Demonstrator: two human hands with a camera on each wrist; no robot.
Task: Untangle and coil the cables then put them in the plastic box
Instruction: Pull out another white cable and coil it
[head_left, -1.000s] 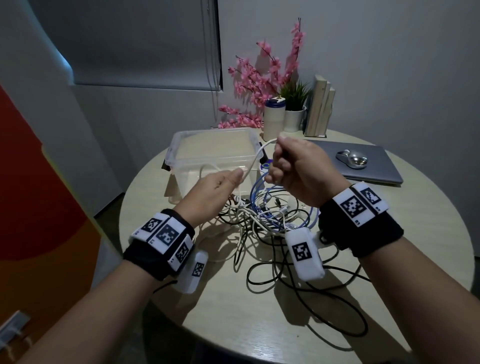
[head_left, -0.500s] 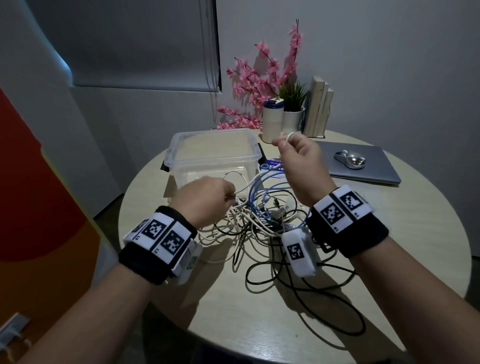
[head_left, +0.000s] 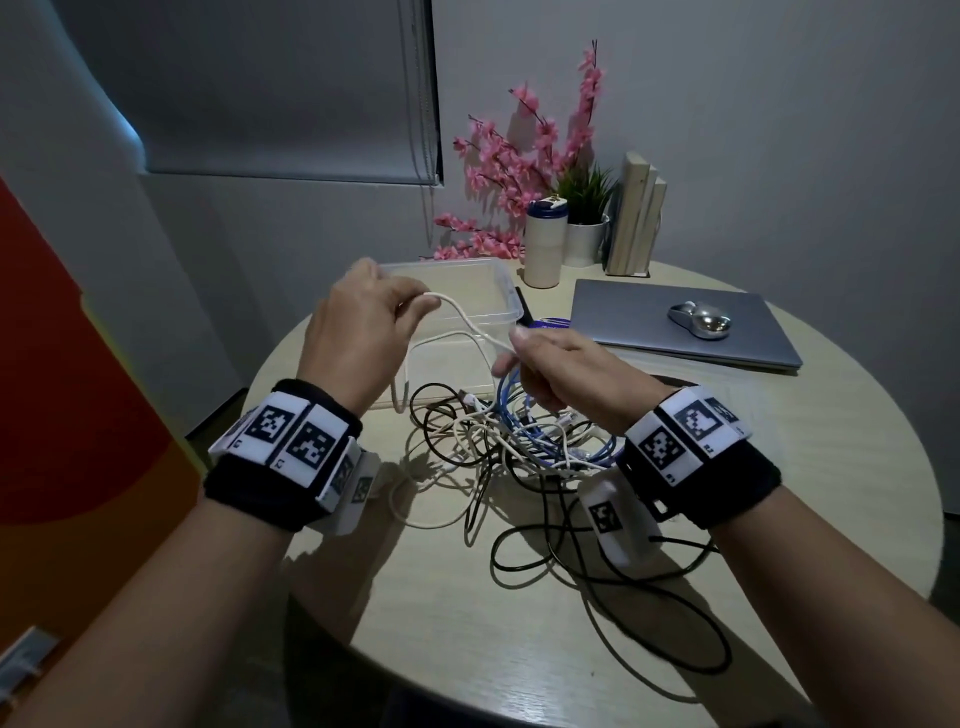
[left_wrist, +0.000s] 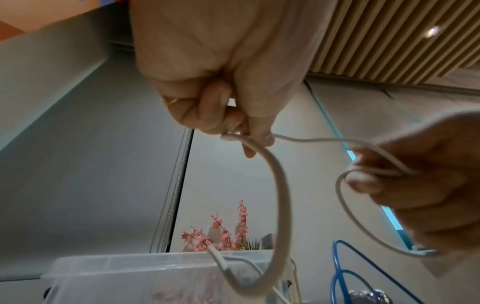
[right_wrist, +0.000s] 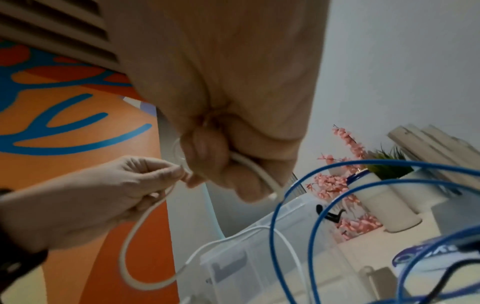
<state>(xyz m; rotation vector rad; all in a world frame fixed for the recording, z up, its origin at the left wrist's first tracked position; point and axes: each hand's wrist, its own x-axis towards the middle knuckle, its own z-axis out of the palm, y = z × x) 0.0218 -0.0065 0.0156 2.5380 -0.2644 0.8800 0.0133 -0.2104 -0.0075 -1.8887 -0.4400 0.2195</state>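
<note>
A white cable runs between my two hands above the round table. My left hand pinches it in front of the clear plastic box, and a loop hangs down from that hand. My right hand grips the same cable a short way to the right, with a small loop round its fingers. Below both hands lies a tangle of white, black and blue cables. The blue cable arches up close under my right hand. The box appears to hold no cables.
A closed grey laptop with a silver mouse lies at the back right. Behind the box stand a white tumbler, a potted plant, pink flowers and books. Black cable loops trail toward the table's near edge.
My left hand has risen from the cable pile to box-rim height. My right hand has come down from its raised position. The white cable now spans the two hands.
</note>
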